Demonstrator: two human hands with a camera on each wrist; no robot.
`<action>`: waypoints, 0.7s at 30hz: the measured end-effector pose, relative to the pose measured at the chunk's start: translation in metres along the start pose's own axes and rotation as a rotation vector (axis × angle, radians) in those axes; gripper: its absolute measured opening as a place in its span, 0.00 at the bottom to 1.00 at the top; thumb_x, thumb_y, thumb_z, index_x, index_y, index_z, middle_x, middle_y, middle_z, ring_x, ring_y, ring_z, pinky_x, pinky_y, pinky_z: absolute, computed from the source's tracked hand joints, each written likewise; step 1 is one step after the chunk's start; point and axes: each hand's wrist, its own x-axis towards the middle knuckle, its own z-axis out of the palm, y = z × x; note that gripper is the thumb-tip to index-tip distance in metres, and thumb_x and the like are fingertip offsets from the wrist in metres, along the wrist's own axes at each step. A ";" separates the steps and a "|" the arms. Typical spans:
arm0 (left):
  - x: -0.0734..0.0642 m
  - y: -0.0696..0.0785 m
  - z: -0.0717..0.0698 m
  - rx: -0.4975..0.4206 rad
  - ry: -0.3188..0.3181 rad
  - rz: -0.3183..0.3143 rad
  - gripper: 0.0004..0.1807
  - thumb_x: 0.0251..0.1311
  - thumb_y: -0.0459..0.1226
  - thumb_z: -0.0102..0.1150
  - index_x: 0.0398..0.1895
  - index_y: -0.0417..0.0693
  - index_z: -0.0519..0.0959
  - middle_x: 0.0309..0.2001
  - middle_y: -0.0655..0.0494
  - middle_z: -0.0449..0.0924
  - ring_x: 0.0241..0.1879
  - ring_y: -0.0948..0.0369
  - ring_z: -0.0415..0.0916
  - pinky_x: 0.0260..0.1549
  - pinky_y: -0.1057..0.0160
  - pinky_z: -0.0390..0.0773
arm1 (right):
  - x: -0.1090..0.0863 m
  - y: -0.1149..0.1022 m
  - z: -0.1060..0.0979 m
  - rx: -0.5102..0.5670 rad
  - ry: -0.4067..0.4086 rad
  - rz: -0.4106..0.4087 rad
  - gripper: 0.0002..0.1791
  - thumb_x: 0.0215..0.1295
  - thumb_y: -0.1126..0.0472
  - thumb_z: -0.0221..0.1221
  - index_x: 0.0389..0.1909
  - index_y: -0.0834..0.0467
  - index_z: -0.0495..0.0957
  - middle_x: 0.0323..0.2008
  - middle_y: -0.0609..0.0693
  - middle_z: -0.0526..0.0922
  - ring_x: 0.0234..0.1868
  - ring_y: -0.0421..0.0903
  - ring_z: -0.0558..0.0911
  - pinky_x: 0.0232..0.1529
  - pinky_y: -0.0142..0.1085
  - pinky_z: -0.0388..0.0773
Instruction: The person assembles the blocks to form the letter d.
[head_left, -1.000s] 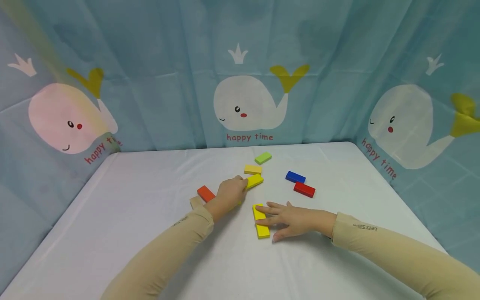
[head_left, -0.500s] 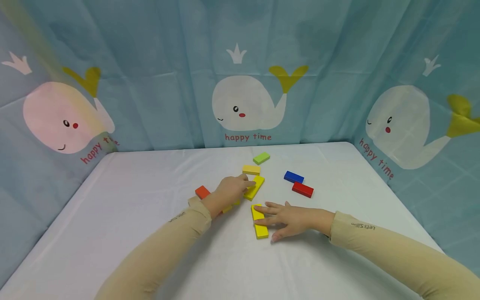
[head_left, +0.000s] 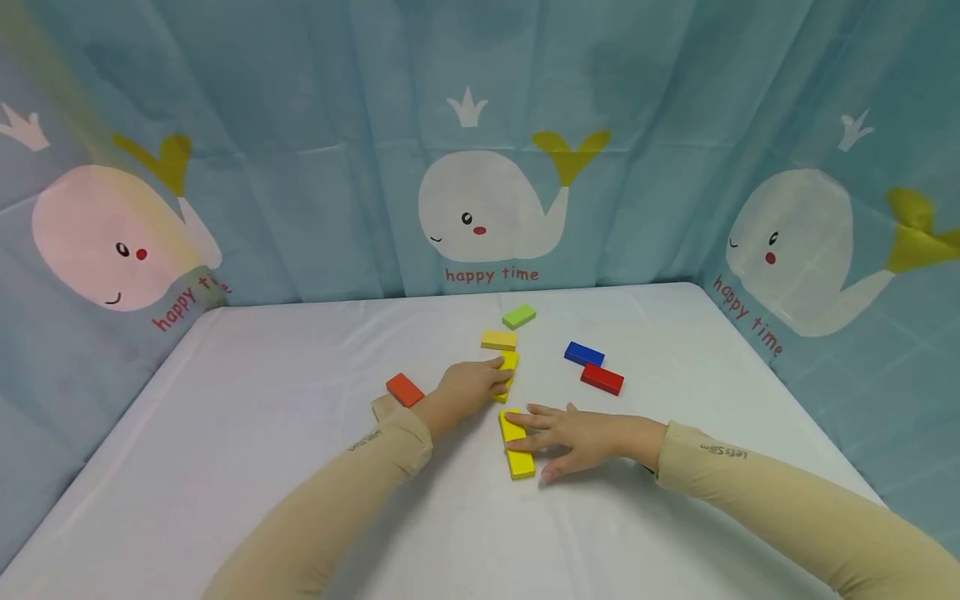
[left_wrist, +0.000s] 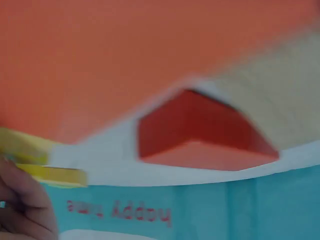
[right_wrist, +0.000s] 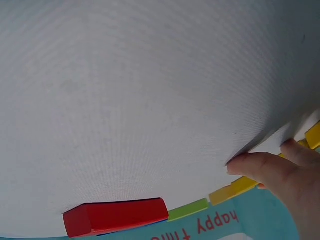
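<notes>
On the white table, my left hand (head_left: pixel 468 390) holds a yellow block (head_left: pixel 510 361) by its left side, fingers lying over it; the thumb is hidden in the head view. Closer to me, my right hand (head_left: pixel 585 437) has its fingers spread, two of them resting on another yellow block (head_left: pixel 521 464). In the left wrist view the curled left fingers (left_wrist: pixel 27 192) are near yellow blocks (left_wrist: pixel 60 176). The right wrist view catches the right thumb (right_wrist: pixel 255 165) on the cloth. A pale yellow block (head_left: pixel 498 340) lies just beyond the left hand.
An orange block (head_left: pixel 406 389) and a beige block (head_left: pixel 386 407) lie by the left wrist. To the right are a blue block (head_left: pixel 584 354) and a red block (head_left: pixel 602 379). A light green block (head_left: pixel 519 317) lies farthest back. Curtains (head_left: pixel 337 217) surround the table.
The yellow block at my left hand has turned from slanting to nearly pointing away from me. The left fingers have shifted over it. My right hand stays on its block.
</notes>
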 end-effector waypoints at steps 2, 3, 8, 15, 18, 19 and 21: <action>-0.002 0.004 0.001 -0.002 0.036 -0.016 0.24 0.70 0.49 0.51 0.68 0.58 0.71 0.69 0.56 0.66 0.65 0.57 0.68 0.59 0.56 0.70 | 0.000 0.000 0.000 0.000 0.000 0.006 0.34 0.65 0.38 0.56 0.72 0.34 0.61 0.77 0.38 0.45 0.77 0.51 0.42 0.62 0.71 0.45; -0.003 0.005 0.001 -0.003 0.050 -0.021 0.24 0.70 0.48 0.52 0.67 0.57 0.72 0.68 0.55 0.67 0.64 0.57 0.68 0.58 0.56 0.71 | 0.000 0.000 0.000 0.003 0.000 0.010 0.34 0.65 0.38 0.56 0.72 0.34 0.61 0.77 0.38 0.45 0.77 0.51 0.42 0.63 0.71 0.45; -0.004 -0.003 -0.002 0.052 0.040 -0.055 0.25 0.68 0.50 0.52 0.67 0.60 0.71 0.70 0.59 0.65 0.64 0.58 0.68 0.58 0.55 0.71 | 0.002 -0.002 0.000 0.011 -0.003 0.013 0.34 0.65 0.37 0.56 0.72 0.33 0.61 0.77 0.38 0.45 0.76 0.51 0.42 0.63 0.70 0.45; -0.006 -0.003 0.000 0.061 0.013 -0.062 0.29 0.67 0.54 0.50 0.69 0.58 0.69 0.71 0.57 0.63 0.64 0.58 0.68 0.57 0.55 0.72 | 0.001 -0.002 0.001 0.005 0.004 0.005 0.34 0.65 0.38 0.55 0.72 0.33 0.61 0.77 0.39 0.45 0.76 0.52 0.43 0.63 0.70 0.46; -0.008 0.005 0.002 0.024 0.060 -0.069 0.26 0.66 0.53 0.52 0.63 0.53 0.75 0.68 0.52 0.67 0.62 0.56 0.71 0.55 0.55 0.73 | 0.000 -0.001 0.002 -0.002 0.011 -0.001 0.33 0.66 0.37 0.55 0.72 0.33 0.61 0.77 0.39 0.45 0.76 0.52 0.43 0.62 0.70 0.46; -0.009 0.007 0.002 0.021 0.075 -0.073 0.24 0.66 0.53 0.53 0.59 0.52 0.78 0.67 0.51 0.68 0.61 0.56 0.72 0.54 0.55 0.74 | 0.000 0.000 0.002 -0.004 0.013 -0.003 0.34 0.65 0.37 0.55 0.72 0.33 0.61 0.77 0.39 0.45 0.76 0.52 0.43 0.62 0.70 0.46; -0.010 0.011 0.001 0.033 0.092 -0.083 0.22 0.65 0.53 0.55 0.53 0.51 0.81 0.67 0.50 0.69 0.59 0.55 0.74 0.52 0.55 0.76 | 0.000 0.000 0.002 -0.003 0.016 -0.006 0.34 0.65 0.37 0.55 0.72 0.33 0.61 0.77 0.39 0.44 0.76 0.52 0.43 0.62 0.71 0.46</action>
